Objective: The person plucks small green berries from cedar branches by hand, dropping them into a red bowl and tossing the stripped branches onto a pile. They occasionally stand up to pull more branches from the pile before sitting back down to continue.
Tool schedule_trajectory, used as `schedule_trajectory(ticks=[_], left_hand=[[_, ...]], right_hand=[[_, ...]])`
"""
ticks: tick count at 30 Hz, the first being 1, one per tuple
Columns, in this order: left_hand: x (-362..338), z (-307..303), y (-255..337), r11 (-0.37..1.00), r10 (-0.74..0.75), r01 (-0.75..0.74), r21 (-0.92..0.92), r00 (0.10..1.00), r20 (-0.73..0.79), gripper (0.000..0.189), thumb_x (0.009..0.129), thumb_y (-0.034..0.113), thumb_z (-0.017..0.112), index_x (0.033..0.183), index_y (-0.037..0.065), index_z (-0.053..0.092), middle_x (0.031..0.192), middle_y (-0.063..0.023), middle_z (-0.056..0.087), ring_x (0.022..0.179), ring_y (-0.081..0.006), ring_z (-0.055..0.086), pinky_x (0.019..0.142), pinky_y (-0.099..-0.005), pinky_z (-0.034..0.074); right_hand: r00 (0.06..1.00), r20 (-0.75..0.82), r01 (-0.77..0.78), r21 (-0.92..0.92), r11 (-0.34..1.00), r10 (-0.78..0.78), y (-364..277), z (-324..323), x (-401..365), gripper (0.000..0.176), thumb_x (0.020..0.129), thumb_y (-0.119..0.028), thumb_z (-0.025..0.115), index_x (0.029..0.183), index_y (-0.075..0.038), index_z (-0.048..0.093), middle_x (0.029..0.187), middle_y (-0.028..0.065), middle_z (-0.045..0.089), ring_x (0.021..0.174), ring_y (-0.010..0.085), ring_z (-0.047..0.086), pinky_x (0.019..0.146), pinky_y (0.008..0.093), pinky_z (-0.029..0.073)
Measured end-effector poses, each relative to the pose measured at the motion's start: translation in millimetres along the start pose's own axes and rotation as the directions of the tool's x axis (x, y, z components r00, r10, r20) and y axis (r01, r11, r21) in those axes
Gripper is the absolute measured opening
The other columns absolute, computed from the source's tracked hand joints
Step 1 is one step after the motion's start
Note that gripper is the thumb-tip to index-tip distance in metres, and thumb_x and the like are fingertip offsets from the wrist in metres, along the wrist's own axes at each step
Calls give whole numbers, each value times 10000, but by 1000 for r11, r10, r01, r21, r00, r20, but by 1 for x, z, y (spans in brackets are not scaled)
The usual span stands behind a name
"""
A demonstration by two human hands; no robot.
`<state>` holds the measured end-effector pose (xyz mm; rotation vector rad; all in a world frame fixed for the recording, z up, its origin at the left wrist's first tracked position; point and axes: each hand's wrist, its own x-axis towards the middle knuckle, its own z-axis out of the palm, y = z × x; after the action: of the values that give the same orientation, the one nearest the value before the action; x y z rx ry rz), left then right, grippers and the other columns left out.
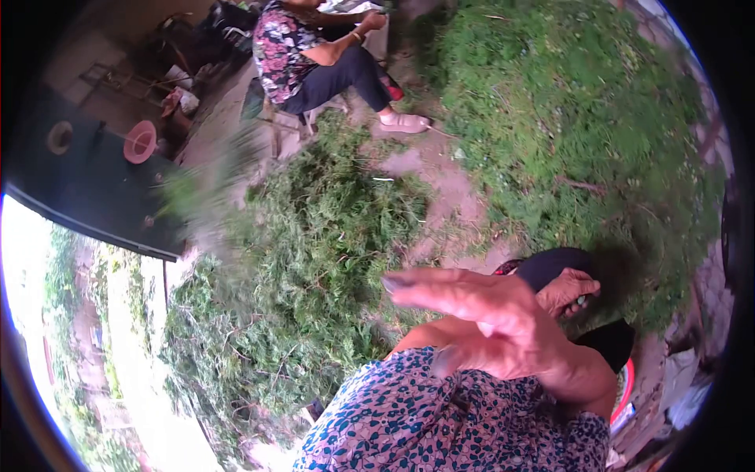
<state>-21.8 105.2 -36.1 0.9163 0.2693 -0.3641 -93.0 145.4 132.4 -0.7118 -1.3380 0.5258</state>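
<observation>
My right hand (487, 318) is close to the camera, reaching across to the left. Its fingers are stretched out with the thumb apart, and nothing is in it. Behind it, my left hand (568, 291) rests near my dark-clad knee (554, 263), its fingers curled around small pale-green bits whose kind I cannot make out. Farther left, a green sprig (208, 185) shows as a motion blur over a pile of cut evergreen branches (314, 236). A larger heap of green branches (566, 118) lies beyond my left hand.
Another person (295, 55) in a flowered top sits on a low seat at the back, hands together. A dark panel (94, 173) with a pink round object (140, 141) stands at left. Bare ground (448, 189) runs between the piles. Bags (684, 385) lie at lower right.
</observation>
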Motion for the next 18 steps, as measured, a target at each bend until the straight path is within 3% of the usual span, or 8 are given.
schedule_trajectory(ticks=[2, 3, 5, 8, 11, 14, 16, 18], left_hand=[[17, -8, -33, 973, 110, -126, -195, 990, -92, 227, 732, 256, 700, 775, 52, 611, 632, -16, 560, 480, -135, 495, 481, -273, 427], [4, -6, -22, 971, 119, -136, -195, 988, -97, 227, 732, 256, 700, 775, 52, 611, 632, -16, 560, 480, -135, 495, 481, -273, 427], [-32, 10, 4, 743, 419, -371, -557, 907, -45, 191, 742, 210, 688, 818, 55, 607, 648, -25, 580, 489, -127, 523, 431, -262, 433], [8, -18, -11, 945, 84, -68, -319, 996, 37, 220, 766, 145, 650, 954, 52, 584, 749, -50, 611, 603, -153, 601, 422, -262, 485], [4, -19, -3, 939, 108, -101, -328, 994, 2, 186, 779, 142, 638, 947, 71, 599, 766, -36, 595, 634, -144, 577, 471, -261, 454], [6, -23, 3, 917, 26, -9, -398, 999, 37, 171, 779, 203, 646, 878, 80, 583, 700, -13, 553, 556, -120, 483, 448, -221, 365], [18, -36, -1, 877, 14, 70, -475, 985, 171, 228, 783, 256, 644, 897, 69, 577, 705, -17, 548, 583, -122, 483, 459, -218, 359], [16, -21, 6, 813, -63, 26, -581, 997, -44, 297, 787, 310, 634, 922, 53, 572, 765, -50, 571, 659, -148, 527, 518, -234, 426]], right_hand=[[879, -200, -415, 130, 901, 433, -5, -22, -10, 216, 837, -37, 521, 1045, 5, 564, 954, 126, 607, 799, 218, 633, 615, 285, 528], [660, -467, -573, 192, 797, 588, -13, -34, -13, 177, 846, -61, 523, 1007, -26, 587, 756, 67, 603, 517, 106, 575, 423, 192, 451], [524, -756, -539, 63, 840, 393, 4, -75, -41, 145, 872, -119, 508, 963, -55, 601, 540, -41, 466, 376, -5, 328, 317, 145, 233], [294, -932, -557, 15, 830, 214, 7, -137, -104, 319, 896, -301, 501, 919, 8, 580, 523, -65, 353, 400, -3, 271, 348, 171, 169], [132, -981, -443, 68, 894, 140, -3, -168, -155, 378, 885, -356, 505, 958, 10, 570, 579, -84, 281, 471, 1, 221, 381, 169, 159], [23, -996, -505, 62, 861, 85, -20, -173, -185, 326, 863, -324, 548, 913, -11, 623, 597, -95, 303, 509, 3, 244, 428, 176, 168], [144, -987, -584, -27, 812, 71, -25, -172, -206, 264, 858, -264, 560, 961, -31, 628, 782, -1, 567, 706, 84, 504, 647, 247, 414], [347, -934, -790, -239, 564, 89, -29, -172, -227, 183, 858, -133, 534, 970, -18, 622, 943, 49, 615, 893, 151, 558, 816, 261, 407]])
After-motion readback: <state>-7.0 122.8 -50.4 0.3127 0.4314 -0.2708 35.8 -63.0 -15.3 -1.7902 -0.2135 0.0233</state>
